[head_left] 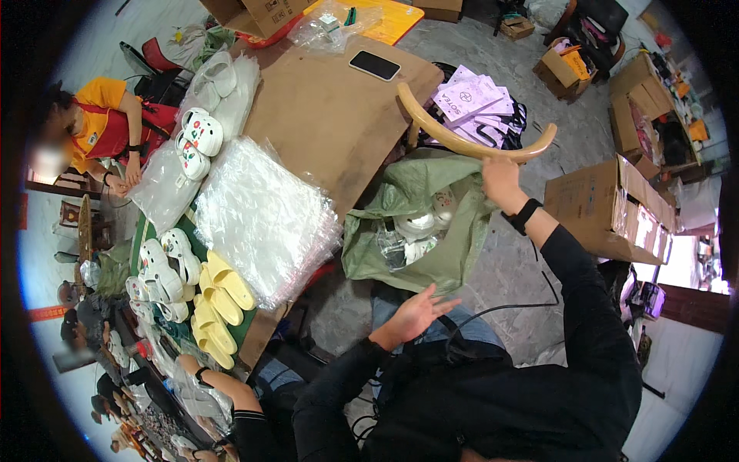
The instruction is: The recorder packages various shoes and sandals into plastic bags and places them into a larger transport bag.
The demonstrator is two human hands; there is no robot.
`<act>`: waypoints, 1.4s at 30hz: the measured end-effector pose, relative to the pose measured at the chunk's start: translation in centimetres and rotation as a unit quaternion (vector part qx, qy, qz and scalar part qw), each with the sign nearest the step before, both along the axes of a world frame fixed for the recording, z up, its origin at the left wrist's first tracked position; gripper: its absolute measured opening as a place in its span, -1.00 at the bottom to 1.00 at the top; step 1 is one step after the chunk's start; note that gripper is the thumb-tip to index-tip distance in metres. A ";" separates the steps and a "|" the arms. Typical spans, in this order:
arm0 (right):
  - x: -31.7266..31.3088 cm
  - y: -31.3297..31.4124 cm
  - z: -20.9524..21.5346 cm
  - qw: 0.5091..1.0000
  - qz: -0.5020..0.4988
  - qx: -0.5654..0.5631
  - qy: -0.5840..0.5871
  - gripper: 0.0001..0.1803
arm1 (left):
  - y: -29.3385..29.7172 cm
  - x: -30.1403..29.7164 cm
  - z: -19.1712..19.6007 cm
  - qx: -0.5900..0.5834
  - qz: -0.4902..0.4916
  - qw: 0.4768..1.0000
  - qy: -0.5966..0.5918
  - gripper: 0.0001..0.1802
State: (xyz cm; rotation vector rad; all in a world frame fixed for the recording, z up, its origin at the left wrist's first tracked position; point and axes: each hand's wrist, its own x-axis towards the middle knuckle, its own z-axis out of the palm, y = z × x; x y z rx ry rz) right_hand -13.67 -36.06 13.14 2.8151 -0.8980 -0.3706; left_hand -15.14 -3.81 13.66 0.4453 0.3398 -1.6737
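A green woven sack [362, 258] gapes in front of me, with white clogs [416, 225] in clear plastic inside. My right hand [500, 182] is closed on the sack's upper right rim, just under the curved wooden chair back [454, 141]. Below the sack's near edge, my left hand [416, 317] is open, fingers apart, holding nothing. Its fingertips come close to the rim; whether they touch it I cannot tell. To the left, a stack of clear plastic bags [265, 219] lies on the brown-covered table [331, 115].
Yellow slippers [219, 296] and white clogs [165, 269] stand at the table's left. A phone [375, 65] lies at the far end. Purple printed bags [477, 108] sit behind the chair back. A cardboard box [593, 204] is right of my arm. Another person [108, 115] works across the table.
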 end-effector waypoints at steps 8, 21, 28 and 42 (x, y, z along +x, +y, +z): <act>9.1 8.1 -6.0 0.878 0.260 0.255 0.309 -0.67 | -1.0 1.7 -1.5 -0.071 -0.217 0.964 -0.135 -0.48; 15.3 2.2 -4.5 0.962 0.214 -0.096 0.141 -0.47 | -0.1 3.4 -1.2 -0.137 -0.361 0.897 -0.218 -0.34; 10.7 3.1 -2.1 0.969 0.244 0.004 0.023 -0.51 | 0.0 3.5 -0.8 -0.002 -0.307 0.898 -0.314 -0.23; 6.0 26.3 15.3 0.565 0.404 0.719 -0.030 -0.61 | 9.3 13.7 18.5 -0.007 0.441 0.819 -0.367 -0.66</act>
